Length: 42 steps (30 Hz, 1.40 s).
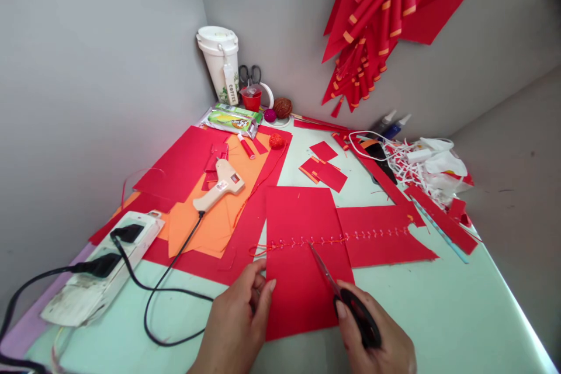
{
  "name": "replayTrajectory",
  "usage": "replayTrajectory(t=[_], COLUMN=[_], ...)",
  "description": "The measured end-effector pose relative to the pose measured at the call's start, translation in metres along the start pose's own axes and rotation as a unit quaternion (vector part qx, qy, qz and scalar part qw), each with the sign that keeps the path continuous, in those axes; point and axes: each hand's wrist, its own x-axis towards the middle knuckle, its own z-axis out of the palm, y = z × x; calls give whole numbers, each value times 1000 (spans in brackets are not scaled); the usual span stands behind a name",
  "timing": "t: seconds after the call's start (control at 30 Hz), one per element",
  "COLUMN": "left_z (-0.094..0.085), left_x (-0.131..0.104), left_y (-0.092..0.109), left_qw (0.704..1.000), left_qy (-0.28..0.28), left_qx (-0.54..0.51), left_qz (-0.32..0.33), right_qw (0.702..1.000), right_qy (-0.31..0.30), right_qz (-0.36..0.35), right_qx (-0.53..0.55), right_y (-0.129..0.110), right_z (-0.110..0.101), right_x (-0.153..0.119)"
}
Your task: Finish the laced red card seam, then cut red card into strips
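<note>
A red paper sheet (302, 292) lies in front of me, partly over a red strip (390, 245). Across both runs an orange thread (324, 240) with small knots or beads, its looped end past the sheet's left edge. My left hand (245, 315) grips that left edge, thumb on top and fingers curled beside it. In my right hand (377, 333) are black-handled scissors (326, 274). Their blades look closed and point away from me, with the tip close to the thread; whether it touches I cannot tell.
A glue gun (223, 184) lies on orange paper (184, 228); its cord loops across the table. At left sits a power strip (105, 269). Small red squares (331, 175), a white cup (219, 64) and white paper shreds (407, 163) lie farther back. Red paper rolls (381, 6) hang above.
</note>
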Motion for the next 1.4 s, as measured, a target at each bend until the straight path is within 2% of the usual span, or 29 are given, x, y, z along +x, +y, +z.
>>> replayTrajectory(t=[0.3, 0.57, 0.83, 1.03, 1.27, 1.4], left_z=[-2, -1, -1, 0, -3, -3], left_x=[0, -1, 1, 1, 2, 1], left_y=[3, 0, 1, 0, 4, 5], left_qw=[1000, 999, 1000, 1000, 1000, 1000], left_qy=[19, 16, 13, 15, 8, 10], left_qx=[10, 15, 17, 12, 5, 6], left_qz=[21, 24, 15, 19, 7, 6], right_qw=[1000, 999, 999, 1000, 1000, 1000], right_qy=[3, 33, 13, -11, 11, -7], right_qz=[10, 35, 36, 12, 12, -3], right_qx=[9, 19, 14, 19, 7, 17], right_y=[-3, -7, -6, -2, -3, -1], right_z=[0, -6, -2, 0, -4, -1], right_x=[1, 5, 5, 5, 7, 6])
